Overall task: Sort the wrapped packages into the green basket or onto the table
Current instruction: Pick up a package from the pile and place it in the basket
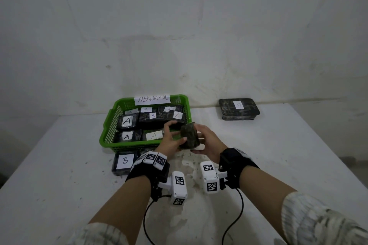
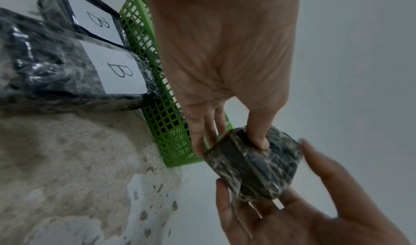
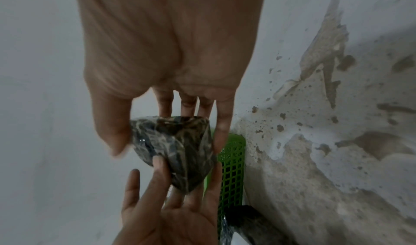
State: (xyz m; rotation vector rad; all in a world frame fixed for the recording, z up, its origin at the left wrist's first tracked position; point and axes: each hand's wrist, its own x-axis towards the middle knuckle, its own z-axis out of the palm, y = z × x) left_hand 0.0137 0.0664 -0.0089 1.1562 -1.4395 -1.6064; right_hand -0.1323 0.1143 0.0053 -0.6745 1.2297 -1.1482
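We find the green basket standing on the white table, and we take it as our reference. A paper sign reading "ABNORMAL" is fixed to its far rim. Inside it lie several dark wrapped packages, each with a white label marked "A"; they cover most of the basket floor, some overlapping.

Just off the basket's near right corner, we note one dark wrapped package held up off the table between both hands. The left hand grips it, with the thumb pressed on one face and the fingers behind the opposite face. The right hand cradles it from the other side, fingers loosely curved around its lower end. No label shows on the faces of this package visible to us.

Against the basket's near wall, on the table, lie two wrapped packages labelled "B": one further along the wall, the other closer to the hands, the two side by side and touching.

Well to the right of the basket, by the table's far edge, rests a single B-labelled package.

The table surface near the basket's near right corner shows worn, flaked paint.
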